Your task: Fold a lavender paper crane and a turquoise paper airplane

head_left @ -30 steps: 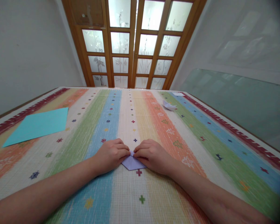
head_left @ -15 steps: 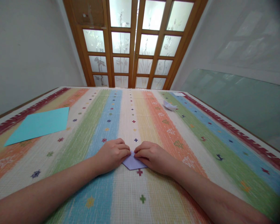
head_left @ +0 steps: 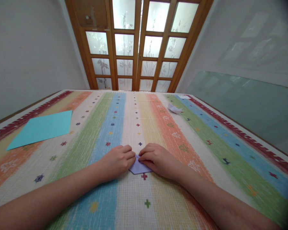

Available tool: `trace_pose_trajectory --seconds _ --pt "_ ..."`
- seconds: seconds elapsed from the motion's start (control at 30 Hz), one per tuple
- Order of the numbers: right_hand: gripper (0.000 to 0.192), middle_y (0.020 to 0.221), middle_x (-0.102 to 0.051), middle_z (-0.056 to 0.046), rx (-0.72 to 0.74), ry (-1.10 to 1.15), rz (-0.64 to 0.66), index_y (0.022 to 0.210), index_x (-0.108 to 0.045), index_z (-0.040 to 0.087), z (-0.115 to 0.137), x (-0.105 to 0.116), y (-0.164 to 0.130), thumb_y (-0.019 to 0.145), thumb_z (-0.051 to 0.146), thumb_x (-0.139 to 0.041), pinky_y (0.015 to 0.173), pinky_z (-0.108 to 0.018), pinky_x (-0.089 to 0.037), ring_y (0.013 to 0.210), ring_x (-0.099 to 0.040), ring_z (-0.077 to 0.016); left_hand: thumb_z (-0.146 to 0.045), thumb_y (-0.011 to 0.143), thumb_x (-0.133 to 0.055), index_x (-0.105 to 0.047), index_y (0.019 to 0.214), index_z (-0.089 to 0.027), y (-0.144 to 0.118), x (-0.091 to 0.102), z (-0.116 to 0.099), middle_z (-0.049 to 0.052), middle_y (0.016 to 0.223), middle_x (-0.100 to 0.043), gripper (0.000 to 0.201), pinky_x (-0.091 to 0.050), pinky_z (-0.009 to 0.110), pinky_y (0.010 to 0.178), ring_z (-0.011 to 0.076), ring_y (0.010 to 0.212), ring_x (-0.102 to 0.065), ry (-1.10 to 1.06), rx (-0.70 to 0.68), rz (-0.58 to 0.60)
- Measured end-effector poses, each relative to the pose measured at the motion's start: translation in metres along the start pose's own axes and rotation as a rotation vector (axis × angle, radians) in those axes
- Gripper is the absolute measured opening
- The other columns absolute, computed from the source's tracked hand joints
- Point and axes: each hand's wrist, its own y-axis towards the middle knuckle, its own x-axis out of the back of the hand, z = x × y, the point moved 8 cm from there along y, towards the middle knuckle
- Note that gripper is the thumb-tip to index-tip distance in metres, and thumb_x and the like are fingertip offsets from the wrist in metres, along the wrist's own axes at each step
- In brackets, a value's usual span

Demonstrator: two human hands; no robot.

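Observation:
A small piece of folded purple paper [head_left: 139, 167] lies on the striped tablecloth [head_left: 134, 204], its near corner pointing toward me. My left hand [head_left: 120, 161] is closed on its left side, fingertips pinching near the top. On the opposite side my right hand [head_left: 158, 159] is closed too, thumb and fingers pressed on the paper's upper right part. The fingertips of both hands almost meet at the paper's far end. Much of the paper's outline is hidden under the fingers.
To the left lies a flat turquoise sheet of paper [head_left: 42, 129]. A folded pale paper piece [head_left: 174, 109] sits farther back on the right, with a small white slip [head_left: 183, 96] behind it. Wooden glazed doors [head_left: 138, 57] stand beyond the table.
My left hand has shifted slightly right and covers a little more of the purple paper's left edge. My right hand stays almost in place.

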Motion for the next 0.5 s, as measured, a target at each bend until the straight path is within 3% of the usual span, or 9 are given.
trace_pose_trajectory --seconds 0.2,0.5 --pt "0.018 0.096 -0.074 -0.005 -0.002 -0.047 -0.024 0.103 -0.077 0.021 0.0032 0.0004 -0.0002 0.097 0.025 -0.06 0.083 -0.034 -0.046 0.089 -0.064 -0.0184 -0.021 0.096 -0.059 -0.064 0.098 -0.013 0.0027 0.004 -0.0058 0.005 0.088 -0.064 0.01 -0.047 0.037 0.069 0.0229 0.085 -0.055 0.056 0.001 0.047" --pt "0.02 0.088 -0.071 -0.004 -0.069 -0.169 0.037 0.095 -0.077 0.022 0.0071 0.0022 -0.0001 0.097 0.025 -0.058 0.076 -0.033 -0.039 0.082 -0.057 -0.0185 -0.021 0.098 -0.056 -0.063 0.097 -0.014 0.0017 -0.0002 -0.0029 0.005 0.089 -0.065 0.01 -0.046 0.036 0.071 0.0232 0.087 -0.055 0.017 0.019 0.079"
